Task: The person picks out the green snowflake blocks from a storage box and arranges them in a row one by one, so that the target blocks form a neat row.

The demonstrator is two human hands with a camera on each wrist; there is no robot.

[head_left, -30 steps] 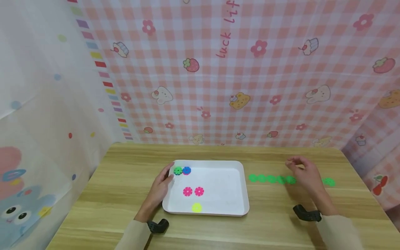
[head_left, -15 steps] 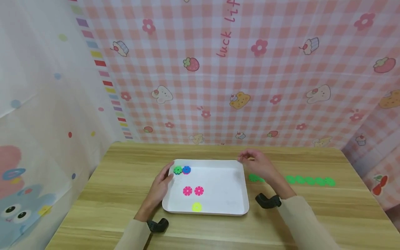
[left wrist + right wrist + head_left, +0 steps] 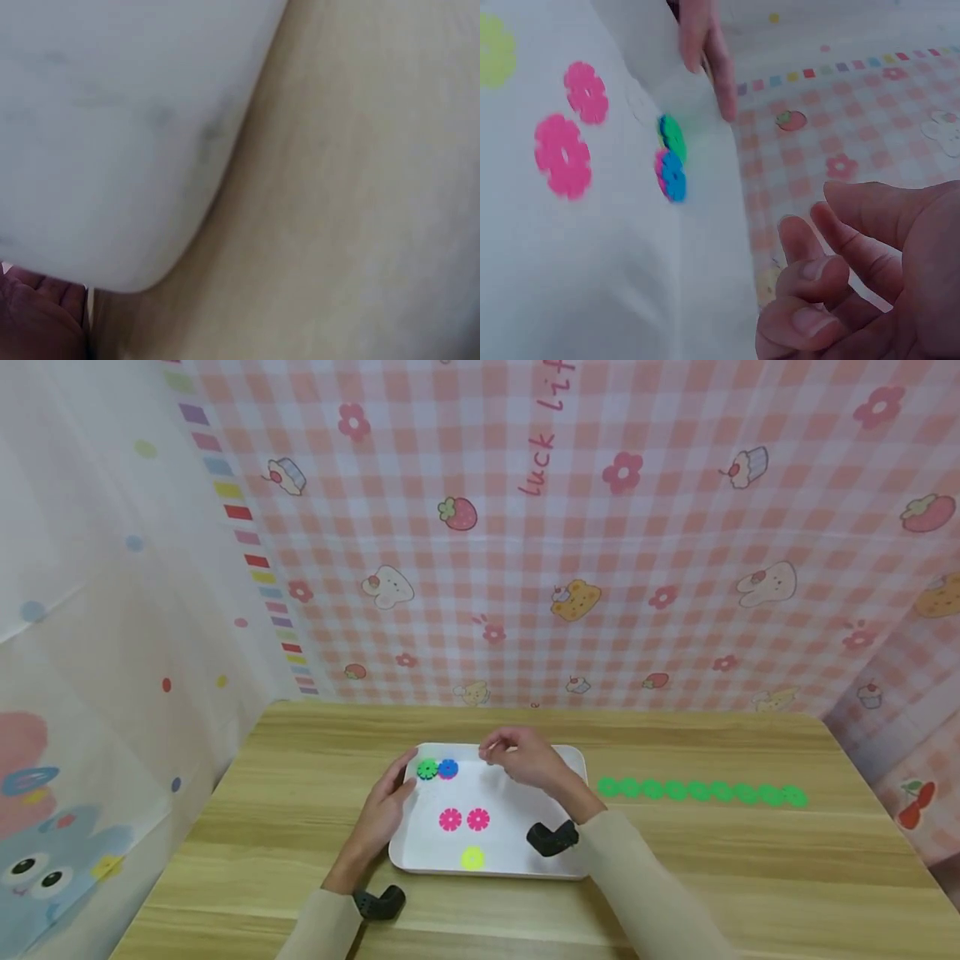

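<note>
Around the left wall of the white tray my left hand grips, thumb over the rim. My right hand hovers over the tray's back part, fingers loosely curled and holding nothing, as the right wrist view shows. In the tray's back left corner a green notched disc lies beside a blue notched disc, both atop other discs. Two pink notched discs lie mid-tray, and a yellow disc near its front wall. A row of several green discs stretches right of the tray.
The wooden table carries the tray and the green row. A pink checked cloth hangs behind the table's back edge. A white patterned cloth hangs at the left.
My right hand has swept left from above the green row to over the tray. The green row is now fully uncovered. My left hand stays on the tray.
</note>
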